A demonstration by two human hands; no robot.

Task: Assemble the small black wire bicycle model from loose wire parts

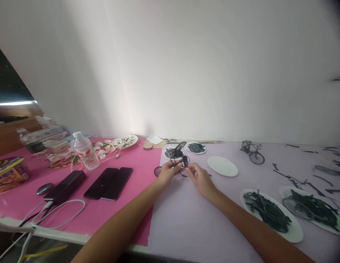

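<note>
My left hand [169,173] is closed round a small black model bicycle [185,160], partly built, held just above the pale tabletop. One of its wheels [157,171] shows to the left of my fingers. My right hand [199,176] pinches at the right side of the same model; the exact part between its fingertips is too small to tell. Behind the hands stands a white plate with dark wheels and parts [172,151]. Beside it sits a small plate of dark green parts [197,147].
A bare white plate [222,166] lies right of my hands, with a finished model bicycle [252,151] behind it. Two plates of dark parts [271,215] [312,208] and loose pieces are at right. Phones [109,183], a power bank [65,187], and a bottle [86,152] are left.
</note>
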